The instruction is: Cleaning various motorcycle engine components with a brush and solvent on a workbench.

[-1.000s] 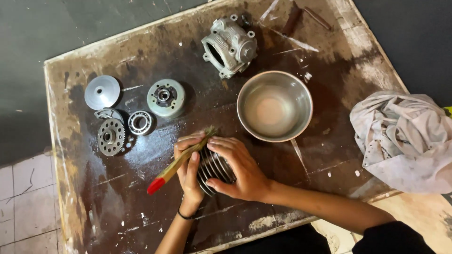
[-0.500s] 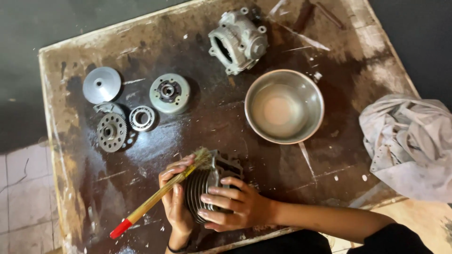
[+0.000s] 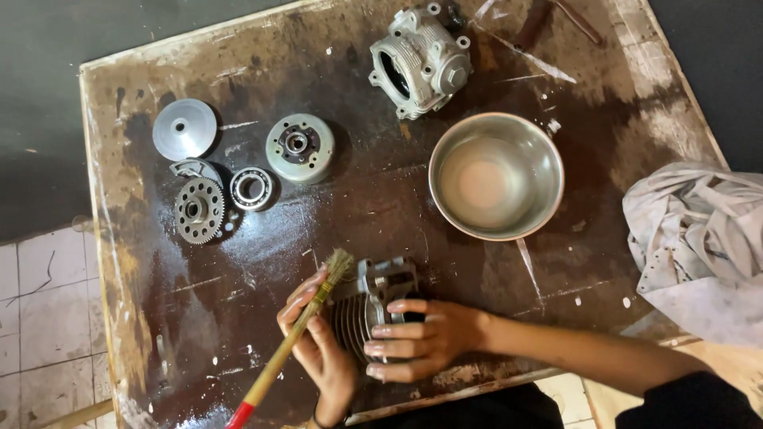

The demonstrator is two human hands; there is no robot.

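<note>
A finned metal engine cylinder (image 3: 387, 284) stands on the dark, stained wooden table (image 3: 358, 206) near its front edge. My right hand (image 3: 421, 339) grips the cylinder from the right, fingers wrapped over its fins. My left hand (image 3: 318, 349) holds a wooden paintbrush (image 3: 266, 384) with a red handle end. The brush slants up to the right, and its bristles touch the cylinder's upper left corner.
A steel bowl (image 3: 542, 159) sits right of centre, with a grey cylinder head (image 3: 421, 59) behind it. At the left lie a round disc (image 3: 184, 129), a hub (image 3: 300, 147), a gear (image 3: 199, 210) and a bearing (image 3: 252, 188). A crumpled white cloth (image 3: 699, 238) hangs off the right edge.
Both hands and the cylinder have come nearer the table's front edge. The brush has swung steeper, its red end now lower and its bristles at the cylinder's top.
</note>
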